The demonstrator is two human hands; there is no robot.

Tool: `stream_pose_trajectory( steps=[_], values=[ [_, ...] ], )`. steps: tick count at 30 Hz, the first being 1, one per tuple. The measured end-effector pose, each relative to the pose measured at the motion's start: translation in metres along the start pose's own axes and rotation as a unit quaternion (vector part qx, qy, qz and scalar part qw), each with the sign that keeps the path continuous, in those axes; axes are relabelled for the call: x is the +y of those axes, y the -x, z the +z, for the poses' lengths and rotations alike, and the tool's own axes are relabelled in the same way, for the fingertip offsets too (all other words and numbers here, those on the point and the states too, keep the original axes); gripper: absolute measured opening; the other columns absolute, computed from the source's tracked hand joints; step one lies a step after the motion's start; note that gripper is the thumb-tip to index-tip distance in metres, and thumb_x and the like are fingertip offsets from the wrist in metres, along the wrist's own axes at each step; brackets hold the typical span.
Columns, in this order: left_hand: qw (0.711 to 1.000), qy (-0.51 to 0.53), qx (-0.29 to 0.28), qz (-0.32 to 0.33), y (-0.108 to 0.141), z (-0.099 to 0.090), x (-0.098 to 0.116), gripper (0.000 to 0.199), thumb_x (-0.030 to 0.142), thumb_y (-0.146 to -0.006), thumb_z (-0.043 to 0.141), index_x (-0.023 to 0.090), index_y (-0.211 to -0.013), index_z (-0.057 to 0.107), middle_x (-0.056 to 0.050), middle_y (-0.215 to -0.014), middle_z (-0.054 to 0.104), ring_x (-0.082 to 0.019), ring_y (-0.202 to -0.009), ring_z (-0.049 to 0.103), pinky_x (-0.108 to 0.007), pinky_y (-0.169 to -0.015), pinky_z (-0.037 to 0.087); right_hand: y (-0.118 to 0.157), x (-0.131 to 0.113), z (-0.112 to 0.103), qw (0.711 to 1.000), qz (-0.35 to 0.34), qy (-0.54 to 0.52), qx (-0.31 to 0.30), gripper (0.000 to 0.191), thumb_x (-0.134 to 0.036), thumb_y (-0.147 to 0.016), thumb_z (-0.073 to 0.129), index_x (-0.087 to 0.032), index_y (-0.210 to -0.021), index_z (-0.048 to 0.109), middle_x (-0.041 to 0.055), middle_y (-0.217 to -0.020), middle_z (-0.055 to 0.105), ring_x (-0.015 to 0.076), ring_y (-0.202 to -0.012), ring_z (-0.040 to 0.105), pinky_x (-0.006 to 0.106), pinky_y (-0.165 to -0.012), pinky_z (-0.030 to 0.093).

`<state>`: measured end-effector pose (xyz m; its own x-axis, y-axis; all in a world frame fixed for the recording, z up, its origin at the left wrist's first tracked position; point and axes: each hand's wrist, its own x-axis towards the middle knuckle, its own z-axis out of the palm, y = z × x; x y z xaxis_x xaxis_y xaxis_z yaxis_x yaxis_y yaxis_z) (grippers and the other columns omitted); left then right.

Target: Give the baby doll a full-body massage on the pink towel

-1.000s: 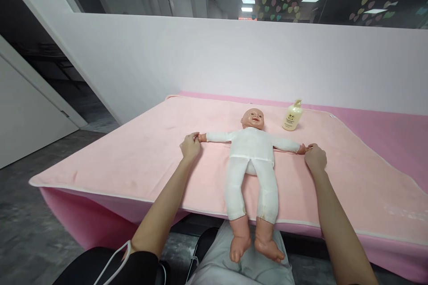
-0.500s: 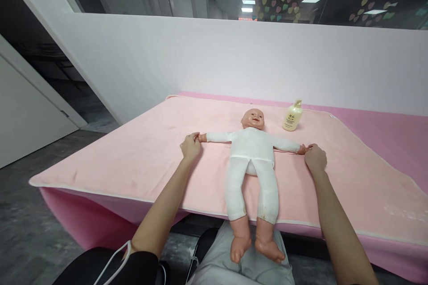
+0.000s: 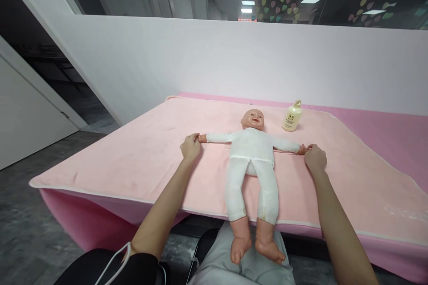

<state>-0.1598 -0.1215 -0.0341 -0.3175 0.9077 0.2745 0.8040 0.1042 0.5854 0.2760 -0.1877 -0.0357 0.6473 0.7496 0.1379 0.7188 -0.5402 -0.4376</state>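
A baby doll (image 3: 251,147) with a white cloth body lies face up, its head toward the wall and its bare feet over the near table edge. Its arms are stretched straight out to both sides. My left hand (image 3: 190,146) is closed on the doll's hand at the left, pinching it between thumb and fingers. On the opposite side, my right hand (image 3: 315,159) pinches the doll's other hand the same way. Beneath the doll spreads a pale pink blanket (image 3: 140,151). A yellow pump bottle (image 3: 292,116) stands upright on it, right of the doll's head.
A darker pink cloth (image 3: 394,136) covers the table under the blanket and hangs down in front. Behind the table rises a white wall (image 3: 214,58) with a window above. My legs (image 3: 245,262) are under the near edge, below the doll's feet.
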Motion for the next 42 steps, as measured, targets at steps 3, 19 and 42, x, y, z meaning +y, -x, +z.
stream_pose_trajectory(
  steps=[3,19,42],
  values=[
    [1.0,0.001,0.001,0.0,-0.001,0.001,-0.001,0.038,0.02,-0.083,0.036,0.021,-0.114,0.058,-0.011,-0.117,0.059,-0.026,-0.111,0.053,-0.043,-0.095,0.038,0.0,-0.001,0.0,1.0,0.0,-0.004,0.001,0.034,-0.029,-0.087,0.036,-0.016,-0.109,0.058,0.0154,-0.102,0.061,0.0276,-0.099,0.052,0.035,-0.07,0.04],
    [0.993,0.082,0.069,0.039,0.005,-0.001,0.006,0.036,0.019,-0.08,0.038,0.019,-0.11,0.058,-0.008,-0.113,0.059,-0.021,-0.105,0.053,-0.034,-0.092,0.042,-0.005,0.003,0.0,0.985,0.046,-0.15,0.072,0.034,-0.02,-0.077,0.039,-0.015,-0.101,0.063,0.011,-0.101,0.064,0.0227,-0.089,0.055,0.031,-0.073,0.04],
    [0.964,-0.009,-0.137,0.228,0.026,0.0,0.03,0.035,0.019,-0.075,0.04,0.022,-0.096,0.068,-0.005,-0.104,0.068,-0.024,-0.101,0.057,-0.039,-0.088,0.043,0.048,-0.052,0.008,0.919,-0.388,-0.019,-0.063,0.03,-0.019,-0.079,0.036,-0.018,-0.065,0.062,0.0045,-0.069,0.066,0.0164,-0.065,0.054,0.026,-0.059,0.03]
  ],
)
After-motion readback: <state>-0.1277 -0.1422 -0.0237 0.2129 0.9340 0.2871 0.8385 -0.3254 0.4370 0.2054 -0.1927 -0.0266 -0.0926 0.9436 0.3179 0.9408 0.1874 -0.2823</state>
